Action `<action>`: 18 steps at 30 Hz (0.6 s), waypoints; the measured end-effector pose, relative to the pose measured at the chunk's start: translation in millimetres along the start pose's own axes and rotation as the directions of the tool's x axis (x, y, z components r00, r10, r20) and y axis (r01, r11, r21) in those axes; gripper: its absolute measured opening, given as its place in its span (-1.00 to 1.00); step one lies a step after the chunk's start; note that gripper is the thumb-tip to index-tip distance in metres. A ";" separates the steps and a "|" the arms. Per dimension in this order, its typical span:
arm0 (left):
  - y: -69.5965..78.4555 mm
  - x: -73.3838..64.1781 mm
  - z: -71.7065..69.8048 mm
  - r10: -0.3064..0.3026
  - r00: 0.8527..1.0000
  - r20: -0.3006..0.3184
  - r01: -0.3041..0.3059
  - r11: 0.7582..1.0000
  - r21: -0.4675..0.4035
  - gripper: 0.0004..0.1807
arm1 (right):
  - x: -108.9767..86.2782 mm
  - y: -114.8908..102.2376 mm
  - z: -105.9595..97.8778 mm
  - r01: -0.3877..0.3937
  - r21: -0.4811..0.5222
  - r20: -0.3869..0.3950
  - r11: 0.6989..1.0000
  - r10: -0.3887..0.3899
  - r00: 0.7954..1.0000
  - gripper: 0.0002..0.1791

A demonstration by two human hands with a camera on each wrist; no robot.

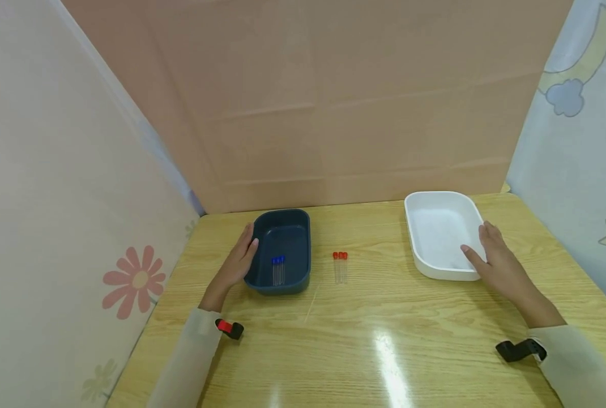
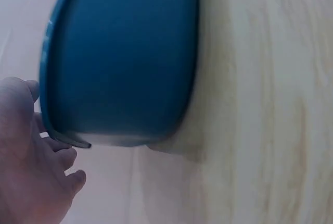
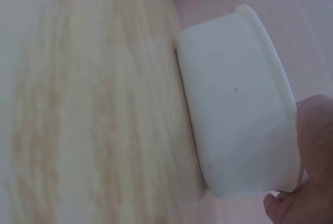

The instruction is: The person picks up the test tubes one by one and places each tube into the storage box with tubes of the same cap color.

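My left hand [image 1: 239, 260] grips the left rim of a dark blue tray [image 1: 303, 286], with the thumb at the rim and the fingers along the outer wall. Inside that tray lie several thin clear tubes with blue caps [image 1: 278, 271]. On the far right, my right hand [image 1: 502, 266] holds the right rim of a white tray [image 1: 446, 274], its thumb over the inside. Each wrist view shows the hand at the rim, partly hidden by the blue tray [image 2: 125, 62] and the white tray [image 3: 234, 104]. Thin clear tubes with red caps [image 1: 340, 267] lie side by side between the trays.
The wooden table [image 1: 333, 345] extends back to a brown paper backdrop [image 1: 323, 113]. Patterned cloth walls stand on the left [image 1: 68, 170] and right [image 1: 598, 158]. Black straps with small devices sit at both wrists.
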State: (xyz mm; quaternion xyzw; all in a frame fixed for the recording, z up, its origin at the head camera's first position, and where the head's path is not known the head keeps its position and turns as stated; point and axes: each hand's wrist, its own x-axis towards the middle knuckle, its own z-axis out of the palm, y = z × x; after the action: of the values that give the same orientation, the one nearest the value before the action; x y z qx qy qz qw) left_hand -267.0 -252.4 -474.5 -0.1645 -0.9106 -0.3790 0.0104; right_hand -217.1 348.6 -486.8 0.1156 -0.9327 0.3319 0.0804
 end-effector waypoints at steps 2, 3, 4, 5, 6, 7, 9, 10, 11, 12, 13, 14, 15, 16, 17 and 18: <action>5.1 -1.3 -0.4 0.015 1.000 -0.024 -0.015 1.000 -0.004 -0.30 | -0.1 2.5 1.7 0.007 -0.013 0.001 1.000 -0.007 1.000 -0.15; 7.8 -1.8 0.0 0.030 0.999 -0.039 -0.030 1.000 -0.001 -0.29 | -0.1 3.3 2.4 0.009 -0.018 0.003 1.000 -0.009 1.000 -0.16; 11.0 -2.1 0.6 0.047 0.998 -0.049 -0.047 0.999 0.002 -0.28 | -0.3 3.4 2.8 0.006 -0.021 0.003 1.000 -0.006 1.000 -0.16; 14.3 -2.3 1.6 0.060 0.996 -0.060 -0.060 0.998 0.005 -0.27 | -0.5 3.4 3.0 0.008 -0.021 0.004 1.000 -0.008 1.000 -0.17; 18.2 -2.4 2.7 0.075 0.995 -0.066 -0.075 0.997 0.009 -0.26 | -0.4 3.1 3.0 0.008 -0.018 0.005 1.000 -0.007 1.000 -0.17; 22.0 -2.3 4.0 0.088 0.993 -0.073 -0.087 0.996 0.018 -0.26 | -0.4 2.5 2.9 0.006 -0.017 0.006 1.000 -0.006 1.000 -0.17; 29.1 -1.6 6.9 0.115 0.990 -0.079 -0.113 0.993 0.034 -0.25 | -0.5 1.5 2.6 0.002 -0.013 0.007 1.000 -0.002 1.000 -0.16; 33.1 -1.4 8.4 0.125 0.989 -0.077 -0.122 0.992 0.042 -0.25 | -0.4 1.3 2.5 -0.002 -0.013 0.007 1.000 0.002 1.000 -0.16; 37.2 -1.4 10.1 0.132 0.988 -0.075 -0.129 0.991 0.047 -0.24 | -0.2 1.3 2.4 -0.002 -0.011 0.007 1.000 0.002 1.000 -0.15; 41.4 -1.2 11.8 0.142 0.987 -0.071 -0.138 0.989 0.055 -0.24 | -0.2 1.1 2.1 -0.003 -0.011 0.006 1.000 0.003 1.000 -0.15; 45.7 -1.2 13.6 0.152 0.986 -0.069 -0.148 0.987 0.060 -0.23 | -0.2 1.0 2.0 -0.003 -0.012 0.004 1.000 0.003 1.000 -0.15; 50.2 -1.1 15.4 0.165 0.984 -0.063 -0.160 0.985 0.068 -0.23 | -0.1 1.1 1.9 -0.004 -0.011 0.002 1.000 0.004 1.000 -0.15; 55.1 -1.2 17.3 0.175 0.983 -0.057 -0.170 0.982 0.077 -0.22 | -0.1 1.1 1.8 -0.004 -0.012 0.001 1.000 0.004 1.000 -0.15; 60.2 -1.2 19.2 0.183 0.982 -0.050 -0.178 0.981 0.078 -0.21 | 0.0 1.1 1.7 -0.002 -0.011 -0.001 1.000 0.002 1.000 -0.15; 65.3 -1.2 21.2 0.189 0.981 -0.044 -0.186 0.979 0.080 -0.20 | 0.0 1.1 1.7 0.001 -0.011 -0.003 1.000 -0.001 1.000 -0.15; 70.3 -1.2 23.2 0.196 0.980 -0.039 -0.193 0.978 0.085 -0.19 | 0.1 1.3 1.9 0.003 -0.010 -0.003 1.000 -0.003 1.000 -0.16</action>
State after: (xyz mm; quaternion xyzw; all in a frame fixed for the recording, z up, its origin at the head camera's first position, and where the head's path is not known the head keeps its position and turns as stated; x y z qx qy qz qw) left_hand -241.9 -190.3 -442.9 -0.2433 -0.9042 -0.3428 0.0754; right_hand -217.7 348.4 -489.0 0.1158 -0.9342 0.3271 0.0829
